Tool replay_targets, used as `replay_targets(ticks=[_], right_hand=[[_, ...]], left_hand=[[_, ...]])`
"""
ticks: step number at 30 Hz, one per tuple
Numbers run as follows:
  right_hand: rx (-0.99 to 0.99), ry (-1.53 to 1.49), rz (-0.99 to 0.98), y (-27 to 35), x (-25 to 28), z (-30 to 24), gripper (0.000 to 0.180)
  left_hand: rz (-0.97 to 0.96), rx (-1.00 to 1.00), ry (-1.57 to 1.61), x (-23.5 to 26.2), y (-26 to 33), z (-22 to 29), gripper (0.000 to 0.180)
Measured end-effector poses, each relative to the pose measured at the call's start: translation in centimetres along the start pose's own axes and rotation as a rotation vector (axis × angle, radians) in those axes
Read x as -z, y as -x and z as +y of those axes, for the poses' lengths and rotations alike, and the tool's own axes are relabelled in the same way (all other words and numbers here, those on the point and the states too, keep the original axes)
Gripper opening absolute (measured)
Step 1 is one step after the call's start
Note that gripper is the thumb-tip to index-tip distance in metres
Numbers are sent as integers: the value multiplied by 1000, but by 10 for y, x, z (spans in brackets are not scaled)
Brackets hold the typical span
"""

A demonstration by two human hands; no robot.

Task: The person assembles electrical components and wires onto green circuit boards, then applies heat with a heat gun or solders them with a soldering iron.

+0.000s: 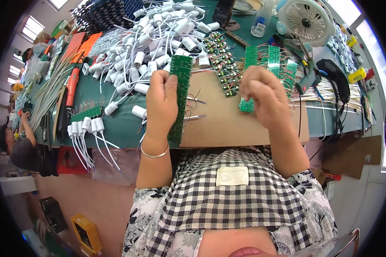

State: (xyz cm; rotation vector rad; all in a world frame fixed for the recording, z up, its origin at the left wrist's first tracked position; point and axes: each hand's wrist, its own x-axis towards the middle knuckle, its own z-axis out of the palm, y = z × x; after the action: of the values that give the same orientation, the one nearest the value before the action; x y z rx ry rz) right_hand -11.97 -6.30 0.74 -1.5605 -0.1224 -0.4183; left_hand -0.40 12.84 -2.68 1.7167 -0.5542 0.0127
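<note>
**Long green board in the left hand**

Gripping a long green board [182, 92] in the left hand [162, 100], thumb pressed on its face, long side pointing away from the body. Curling the fingers of the right hand [263, 96] well to the right of the board; cannot tell if pinching anything. Just past the right fingers, more green boards [250, 55] with thin red wires. Ahead, between both hands, a strip full of small parts [223, 64]. Left of and past the left grip, a big pile of white tubes [139, 59]. Right beside the held board, loose wire ends [196, 117] over a brown sheet [240, 128].

To do this well, probably best to hold the board by its edges and squeeze softly. Lift right fingers slowly near the red wires, to save them from a tug. Watch out for the loose ends, too: easy to snag.
</note>
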Motion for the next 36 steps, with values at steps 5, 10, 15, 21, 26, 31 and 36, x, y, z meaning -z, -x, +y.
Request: replay_targets(ticks=[5,10,15,21,26,31,36], right_hand=[[-100,70,2,2,-15,2,10],[148,455,-61,8,-32,9,18],[91,329,13,17,-36,20,20],[46,352,-28,23,-33,19,18],[204,577,-80,23,-24,28,17],[406,815,-30,21,-18,21,13],[152,475,-63,27,-6,2,16]], left_hand=[[-407,259,1061,-22,1,7,25],[-510,148,1334,-57,10,9,25],[-461,299,1080,-56,11,4,30],[-475,156,951,-54,21,13,34],[-481,362,793,-46,20,17,34],[-434,466,745,-46,21,27,32],[-100,-241,-102,-40,10,15,31]])
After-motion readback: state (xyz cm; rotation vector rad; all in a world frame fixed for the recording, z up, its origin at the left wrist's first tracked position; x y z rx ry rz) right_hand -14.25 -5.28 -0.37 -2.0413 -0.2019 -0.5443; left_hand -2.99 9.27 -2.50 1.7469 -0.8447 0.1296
